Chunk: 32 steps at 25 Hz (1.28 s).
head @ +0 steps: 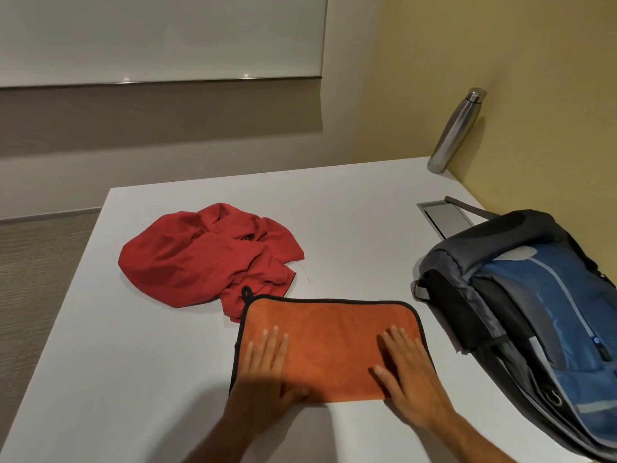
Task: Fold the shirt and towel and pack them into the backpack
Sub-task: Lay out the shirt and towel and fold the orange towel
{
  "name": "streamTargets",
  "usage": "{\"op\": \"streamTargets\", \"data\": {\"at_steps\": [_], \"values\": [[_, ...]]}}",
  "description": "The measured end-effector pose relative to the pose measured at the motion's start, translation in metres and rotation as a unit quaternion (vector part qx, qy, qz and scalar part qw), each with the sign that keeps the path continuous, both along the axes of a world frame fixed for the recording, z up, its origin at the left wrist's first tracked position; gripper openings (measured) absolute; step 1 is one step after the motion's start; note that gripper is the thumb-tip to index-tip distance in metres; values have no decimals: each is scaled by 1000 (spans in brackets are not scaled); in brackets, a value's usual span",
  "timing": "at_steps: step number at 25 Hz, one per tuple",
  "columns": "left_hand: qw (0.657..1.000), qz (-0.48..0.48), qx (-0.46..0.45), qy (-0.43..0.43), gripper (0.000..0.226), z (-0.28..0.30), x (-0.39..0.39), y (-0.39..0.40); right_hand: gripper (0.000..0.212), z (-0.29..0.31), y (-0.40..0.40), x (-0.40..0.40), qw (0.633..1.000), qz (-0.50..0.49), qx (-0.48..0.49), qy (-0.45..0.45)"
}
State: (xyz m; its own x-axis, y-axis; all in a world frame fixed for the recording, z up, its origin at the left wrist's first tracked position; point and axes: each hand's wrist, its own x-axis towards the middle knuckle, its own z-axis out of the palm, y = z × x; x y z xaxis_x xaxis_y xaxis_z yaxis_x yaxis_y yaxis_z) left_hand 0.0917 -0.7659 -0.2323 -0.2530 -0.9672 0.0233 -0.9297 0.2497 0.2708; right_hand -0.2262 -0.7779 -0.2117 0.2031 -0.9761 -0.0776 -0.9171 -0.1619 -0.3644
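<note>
An orange towel [330,342] with black trim lies folded in a flat rectangle near the table's front edge. My left hand [267,369] presses flat on its left part, fingers straight. My right hand [409,372] lies flat on its right part, fingers spread. A crumpled red shirt [207,255] sits in a heap behind the towel to the left, its lower edge touching the towel's far left corner. A blue and grey backpack [541,315] lies on its side at the right of the table.
The white table [133,362] ends at the left over a carpeted floor. A steel bottle [455,130] stands at the far right corner against the yellow wall. A grey cable hatch [445,215] is set into the table behind the backpack.
</note>
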Motion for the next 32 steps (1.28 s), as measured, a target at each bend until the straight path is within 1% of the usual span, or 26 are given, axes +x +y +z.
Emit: {"op": "streamTargets", "data": {"at_steps": [3, 7, 11, 13, 14, 16, 18, 20, 22, 25, 27, 29, 32], "values": [[994, 59, 92, -24, 116, -10, 14, 17, 84, -16, 15, -14, 995, 19, 57, 83], [988, 88, 115, -48, 118, -14, 24, 24, 94, -20, 17, -37, 983, 19, 114, 139], [987, 92, 121, -46, 117, -14, 25, 27, 96, -16, 16, -44, 982, 20, 140, 129], [987, 83, 133, -45, 114, -10, 24, 26, 95, -12, 16, -40, 984, 0, 145, 101], [988, 74, 130, -46, 110, -9, 23, 24, 95, -9, 17, -36, 988, -29, 133, 72], [994, 28, 94, -38, 99, -2, 16, 14, 91, -2, 20, -28, 989, -136, 65, -8], [998, -15, 67, 5, 86, 16, -2, -6, 75, 10, 22, -21, 964, -260, 15, -60], [993, -89, 75, 16, 76, 37, -31, -32, 62, 17, 19, -20, 935, -344, 51, -62], [983, -172, 62, -13, 67, 55, -68, -62, 54, 21, 17, -23, 919, -377, 96, -66], [959, -273, 35, -64, 56, 75, -130, -104, 35, 23, 15, -26, 908, -389, 130, -86], [936, -329, 20, -126, 53, 79, -167, -122, 26, 22, 13, -26, 897, -404, 139, -109], [912, -369, 4, -179, 56, 75, -200, -134, 23, 20, 8, -27, 872, -443, 142, -153], [865, -434, 14, -250, 80, 63, -235, -139, 25, 18, 3, -31, 836, -483, 141, -218]]}}
